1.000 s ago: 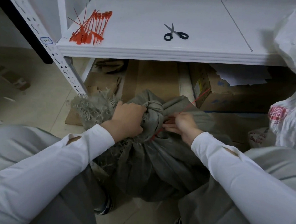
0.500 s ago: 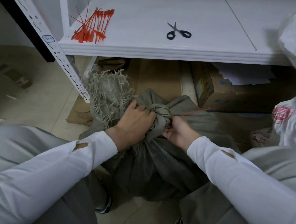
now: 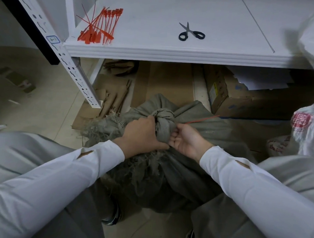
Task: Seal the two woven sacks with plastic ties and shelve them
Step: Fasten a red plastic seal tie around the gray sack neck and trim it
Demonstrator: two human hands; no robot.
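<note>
**Grey sack held at the neck by both hands, below a white shelf**

A grey woven sack is seen from above, standing on the floor between the knees of a person in white sleeves. Its top is bunched into a twisted neck. The neck is gripped from the left by the left hand, whose fingers are wrapped round the fabric just below the twist. The right hand is turned palm up, and its fingers are curled against the right side of the neck. The thin tail of a red plastic tie sticks out to the right from just above those fingers. Whether the tie itself is pinched cannot be told. Frayed threads hang from the sack's loose edge beside the left wrist.

The sack is set in front of a white shelf and below its level. A loose bundle of red ties is laid at the shelf's left end, and black-handled scissors lie near its middle, well apart from the bundle. A white sack with red print is partly seen at the right edge. A cardboard box is stored under the shelf.
</note>
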